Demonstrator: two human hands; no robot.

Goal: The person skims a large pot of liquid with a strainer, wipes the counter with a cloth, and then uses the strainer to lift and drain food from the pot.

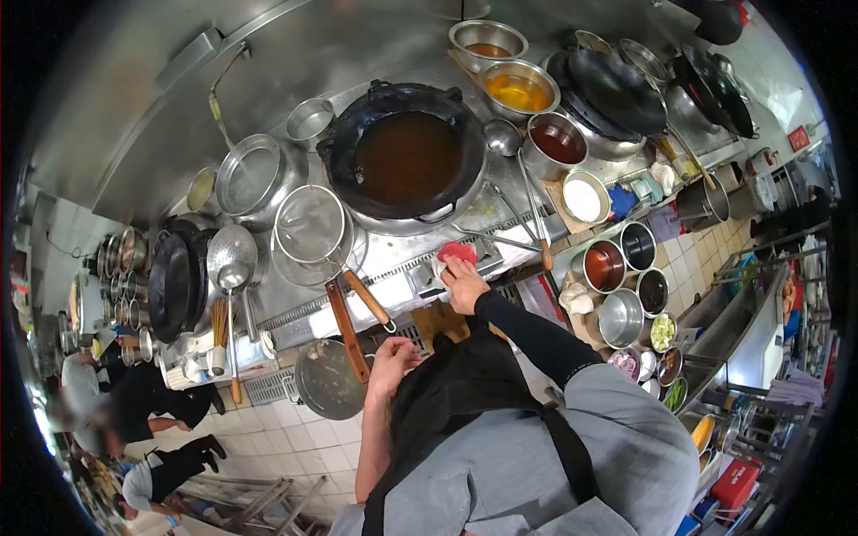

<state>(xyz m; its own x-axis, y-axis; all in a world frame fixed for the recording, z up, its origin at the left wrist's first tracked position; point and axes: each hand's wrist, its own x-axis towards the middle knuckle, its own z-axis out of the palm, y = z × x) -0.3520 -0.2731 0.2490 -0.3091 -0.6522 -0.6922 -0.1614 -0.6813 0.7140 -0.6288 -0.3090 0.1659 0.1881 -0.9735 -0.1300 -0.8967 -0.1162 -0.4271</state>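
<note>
My right hand (465,284) presses on a red and white cloth (458,252) at the front edge of the steel stove. Close to my apron, my left hand (391,364) hangs in the air with loosely curled fingers and nothing visible in it. Left of that hand are the wooden handles of a round mesh strainer (310,223). Beyond my right hand sits a large black wok (335,161) holding dark brown liquid. A ladle (502,138) with a long handle lies to the right of the wok.
A perforated skimmer (232,256) and dark stacked woks (172,284) stand at left. Bowls of oil (518,91) and a pot of red sauce (556,145) line the right side. Lower right are several ingredient containers (621,319). Other people (161,469) are at lower left.
</note>
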